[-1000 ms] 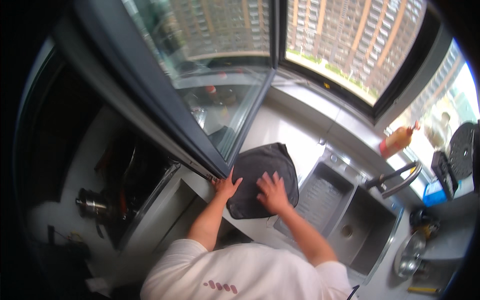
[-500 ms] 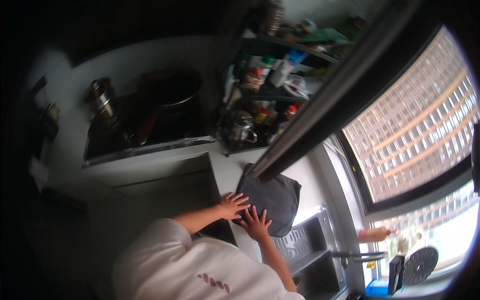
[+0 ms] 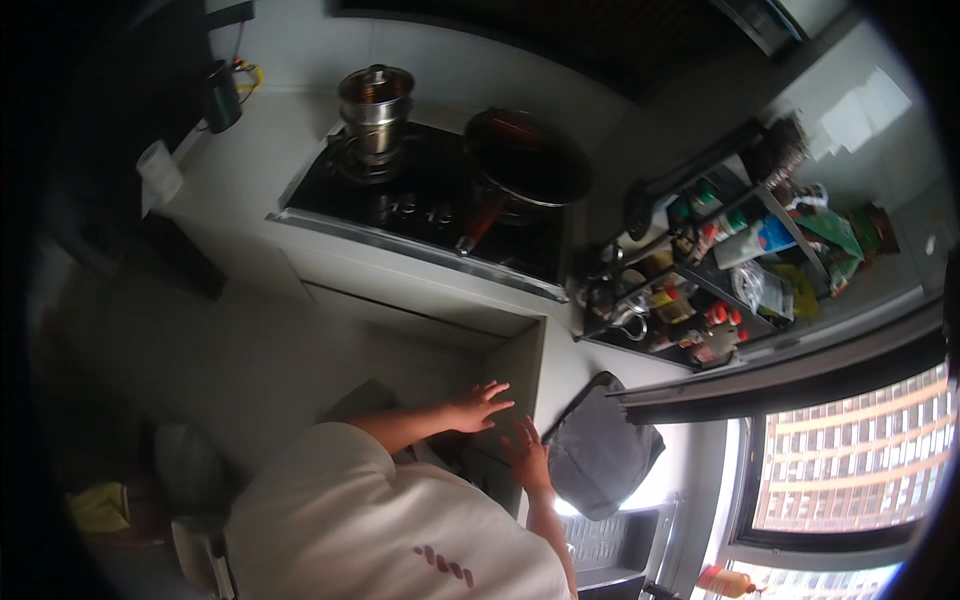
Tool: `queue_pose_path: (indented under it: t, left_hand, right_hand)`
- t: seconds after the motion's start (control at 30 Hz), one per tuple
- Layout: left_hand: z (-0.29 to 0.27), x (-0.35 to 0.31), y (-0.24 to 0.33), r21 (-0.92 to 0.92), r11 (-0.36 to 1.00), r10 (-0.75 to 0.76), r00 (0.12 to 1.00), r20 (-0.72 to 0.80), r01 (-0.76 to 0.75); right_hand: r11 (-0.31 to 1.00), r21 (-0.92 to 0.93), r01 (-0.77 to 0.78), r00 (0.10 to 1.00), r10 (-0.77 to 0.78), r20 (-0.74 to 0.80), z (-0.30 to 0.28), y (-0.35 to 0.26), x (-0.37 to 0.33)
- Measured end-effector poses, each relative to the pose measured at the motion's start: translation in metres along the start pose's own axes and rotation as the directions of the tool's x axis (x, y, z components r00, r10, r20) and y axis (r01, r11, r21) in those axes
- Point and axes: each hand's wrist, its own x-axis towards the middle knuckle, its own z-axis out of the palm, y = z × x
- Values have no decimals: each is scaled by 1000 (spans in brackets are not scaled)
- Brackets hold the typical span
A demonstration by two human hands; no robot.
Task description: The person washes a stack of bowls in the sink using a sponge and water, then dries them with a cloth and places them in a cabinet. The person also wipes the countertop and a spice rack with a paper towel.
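Observation:
A dark grey, flat piece that looks like a folded cloth or bag (image 3: 603, 450) lies on the pale counter, left of the sink. My left hand (image 3: 478, 408) is raised in front of the counter edge with its fingers spread, holding nothing. Close to the left side of the grey piece is my right hand (image 3: 527, 455), its fingers apart and its palm turned toward the left hand. Whether the right hand still touches the grey piece's edge I cannot tell. The two hands are a short way apart.
Ahead is a black gas hob (image 3: 425, 205) with a steel pot (image 3: 375, 105) and a lidded wok (image 3: 525, 160). A crowded rack (image 3: 690, 270) stands at the right. An open window frame (image 3: 690, 405) juts over the counter. The sink (image 3: 615, 545) lies nearer me.
Both hands have come off the grey piece, where they lay spread on it before. My view has swung left, so more of the hob and floor shows.

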Motion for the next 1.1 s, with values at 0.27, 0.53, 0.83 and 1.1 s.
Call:
queue_pose_path:
  t: [0.27,0.53,0.83,1.1]
  left_hand:
    - [-21,-102,-29,-140,926,-358,933,-32,351]
    - [17,-232,-1,-253,819,-561,811,-165,515]
    - [-22,-343,33,-447,513,-855,484,-187,733]
    - [-25,-373,2,-493,537,-834,517,-191,685]
  right_hand:
    - [954,33,298,949,-300,100,46,-2,9]
    - [900,152,409,859,-436,268,100,-2,3]
    - [883,192,429,820,-470,326,119,-17,-14]
    - [895,119,430,840,-445,311,133,-17,-3]
